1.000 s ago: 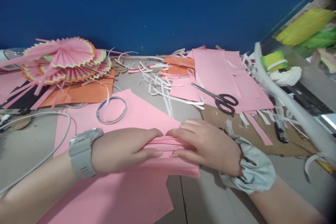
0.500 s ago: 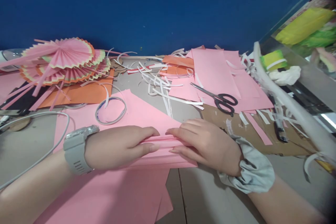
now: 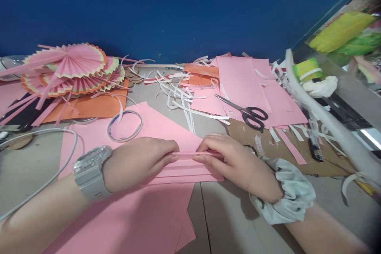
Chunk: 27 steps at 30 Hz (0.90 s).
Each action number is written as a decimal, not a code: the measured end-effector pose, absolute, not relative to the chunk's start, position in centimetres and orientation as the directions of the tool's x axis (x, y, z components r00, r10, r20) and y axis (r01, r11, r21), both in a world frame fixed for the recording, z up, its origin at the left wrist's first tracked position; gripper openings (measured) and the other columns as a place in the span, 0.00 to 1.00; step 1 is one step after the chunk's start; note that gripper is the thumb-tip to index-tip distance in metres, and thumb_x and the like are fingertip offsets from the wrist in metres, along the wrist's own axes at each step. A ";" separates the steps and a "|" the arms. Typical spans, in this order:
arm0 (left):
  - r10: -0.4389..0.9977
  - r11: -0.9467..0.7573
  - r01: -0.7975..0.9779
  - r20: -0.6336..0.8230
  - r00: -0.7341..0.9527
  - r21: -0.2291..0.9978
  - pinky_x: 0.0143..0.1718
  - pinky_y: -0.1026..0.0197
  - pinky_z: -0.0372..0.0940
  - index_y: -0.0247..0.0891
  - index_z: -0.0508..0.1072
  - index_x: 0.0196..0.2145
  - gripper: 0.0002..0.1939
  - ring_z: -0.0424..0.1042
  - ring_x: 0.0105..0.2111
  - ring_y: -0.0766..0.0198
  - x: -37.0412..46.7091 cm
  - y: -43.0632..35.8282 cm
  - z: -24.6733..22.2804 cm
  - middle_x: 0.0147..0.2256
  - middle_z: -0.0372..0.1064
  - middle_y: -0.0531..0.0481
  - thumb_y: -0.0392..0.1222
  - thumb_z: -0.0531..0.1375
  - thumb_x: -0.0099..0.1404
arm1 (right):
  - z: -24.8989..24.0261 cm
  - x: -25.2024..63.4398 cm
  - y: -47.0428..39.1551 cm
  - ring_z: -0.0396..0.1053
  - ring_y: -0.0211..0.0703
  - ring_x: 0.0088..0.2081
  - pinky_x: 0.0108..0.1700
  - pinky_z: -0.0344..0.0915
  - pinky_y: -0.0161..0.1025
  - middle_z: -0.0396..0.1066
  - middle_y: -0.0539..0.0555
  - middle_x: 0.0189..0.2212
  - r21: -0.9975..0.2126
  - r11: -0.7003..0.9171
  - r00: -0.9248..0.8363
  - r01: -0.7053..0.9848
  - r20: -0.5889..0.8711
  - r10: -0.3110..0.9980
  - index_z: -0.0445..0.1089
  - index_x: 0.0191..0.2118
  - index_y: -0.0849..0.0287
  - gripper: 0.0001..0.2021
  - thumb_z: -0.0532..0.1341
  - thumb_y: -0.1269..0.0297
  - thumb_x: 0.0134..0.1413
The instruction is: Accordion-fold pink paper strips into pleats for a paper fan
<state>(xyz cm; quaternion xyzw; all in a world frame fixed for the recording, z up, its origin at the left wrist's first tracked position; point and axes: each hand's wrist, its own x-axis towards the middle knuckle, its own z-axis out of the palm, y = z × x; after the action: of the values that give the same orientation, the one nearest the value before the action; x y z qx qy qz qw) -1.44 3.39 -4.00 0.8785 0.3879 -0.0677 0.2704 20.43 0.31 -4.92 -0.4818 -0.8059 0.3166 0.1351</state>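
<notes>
Both hands pinch a pleated sheet of pink paper along a raised fold. My left hand, with a grey watch on its wrist, grips the fold's left part between thumb and fingers. On the right part, my right hand does the same, a pale scrunchie round its wrist. Flat pleats lie on the near side of the fold. Larger pink sheets are spread beneath and in front. A roll of tape rests on pink paper just beyond my left hand.
Black-handled scissors lie on stacked pink sheets at the right. White paper strips are scattered in the middle. Pleated paper rosettes sit at the left. A utility knife lies on brown cardboard. A blue wall stands behind.
The fingers have gone from lying over the pleats to pinching a fold upright. The pleated paper's near edge has shifted slightly away from me.
</notes>
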 end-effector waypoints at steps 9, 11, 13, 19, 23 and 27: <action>0.573 -0.587 0.677 -0.362 0.735 0.444 0.23 0.64 0.49 0.42 0.66 0.30 0.16 0.64 0.24 0.65 -1.6 3.4 -3.6 0.24 0.67 0.55 0.48 0.44 0.67 | -5.4 20.4 0.2 0.63 0.41 0.32 0.42 0.54 0.41 0.66 0.49 0.25 -0.532 0.485 -0.618 0.694 -0.095 0.780 0.65 0.31 0.58 0.11 0.51 0.61 0.60; 0.584 -0.562 0.693 -0.377 0.719 0.451 0.23 0.65 0.49 0.41 0.66 0.27 0.18 0.62 0.22 0.66 -2.0 3.8 -3.5 0.22 0.65 0.55 0.51 0.45 0.67 | -5.2 20.8 0.4 0.63 0.40 0.29 0.37 0.55 0.39 0.66 0.49 0.23 -0.515 0.452 -0.589 0.729 -0.136 0.796 0.65 0.29 0.58 0.13 0.51 0.57 0.60; 0.598 -0.534 0.704 -0.379 0.706 0.468 0.22 0.65 0.49 0.39 0.64 0.24 0.20 0.60 0.20 0.67 -2.5 4.4 -3.4 0.20 0.62 0.56 0.54 0.45 0.66 | -5.0 21.3 0.8 0.62 0.39 0.27 0.32 0.55 0.36 0.65 0.48 0.21 -0.509 0.387 -0.535 0.768 -0.179 0.826 0.64 0.27 0.58 0.15 0.51 0.55 0.59; 0.551 -0.443 0.666 -0.404 0.730 0.600 0.23 0.67 0.51 0.38 0.66 0.27 0.18 0.59 0.22 0.69 -3.7 6.1 -4.0 0.22 0.63 0.57 0.54 0.49 0.64 | -4.3 22.5 1.5 0.63 0.37 0.25 0.27 0.52 0.33 0.67 0.45 0.22 -0.584 0.259 -0.471 0.769 -0.245 0.847 0.66 0.32 0.55 0.12 0.51 0.57 0.59; 0.569 -0.466 0.656 -0.367 0.736 0.594 0.22 0.67 0.50 0.38 0.66 0.27 0.14 0.57 0.21 0.70 -3.8 6.3 -4.3 0.22 0.62 0.57 0.51 0.53 0.62 | -4.0 22.9 1.8 0.65 0.37 0.28 0.30 0.55 0.34 0.69 0.45 0.24 -0.578 0.263 -0.448 0.772 -0.202 0.871 0.67 0.33 0.54 0.10 0.53 0.58 0.58; 0.634 -0.449 0.657 -0.303 0.712 0.605 0.23 0.68 0.52 0.38 0.66 0.27 0.13 0.59 0.22 0.69 -3.7 6.3 -4.4 0.21 0.63 0.57 0.50 0.55 0.60 | -4.2 23.1 1.7 0.65 0.39 0.29 0.30 0.54 0.35 0.68 0.46 0.23 -0.531 0.253 -0.402 0.809 -0.185 0.896 0.65 0.31 0.55 0.12 0.52 0.54 0.58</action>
<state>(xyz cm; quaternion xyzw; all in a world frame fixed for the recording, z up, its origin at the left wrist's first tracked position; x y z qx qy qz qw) -3.67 6.30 -4.44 0.8511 0.3792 -0.0162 0.3627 23.10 1.72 -4.20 -0.5411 -0.7879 0.2838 0.0772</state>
